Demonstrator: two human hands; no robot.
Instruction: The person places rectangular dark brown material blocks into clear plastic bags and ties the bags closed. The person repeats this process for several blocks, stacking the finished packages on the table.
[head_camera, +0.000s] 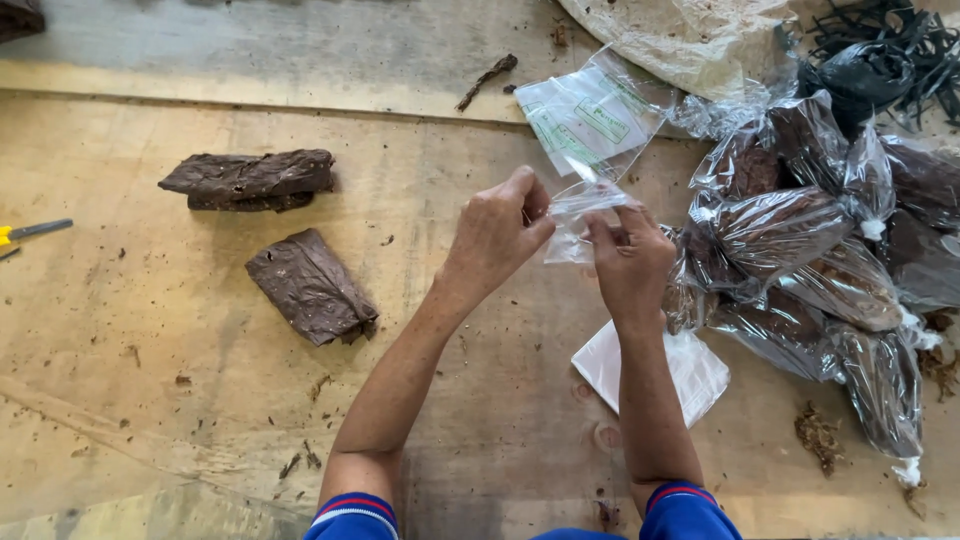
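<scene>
My left hand (497, 236) and my right hand (630, 262) both pinch a small clear plastic bag (578, 208), held above the wooden surface (200, 400) between them. The bag looks empty and crumpled, and my fingers grip its upper edges. Two dark brown folded leaf bundles lie to the left: one (311, 287) closer to my left hand, another (248, 179) farther back. Under my right wrist sits a flat stack of clear bags (690, 375).
A pile of filled clear bags holding brown leaf bundles (800, 260) lies at the right. A clear bag with green printing (590, 115) rests behind my hands. A large pale sack (690, 35) and black strips (890, 40) sit far right. A yellow-handled tool (25, 233) lies at the left edge.
</scene>
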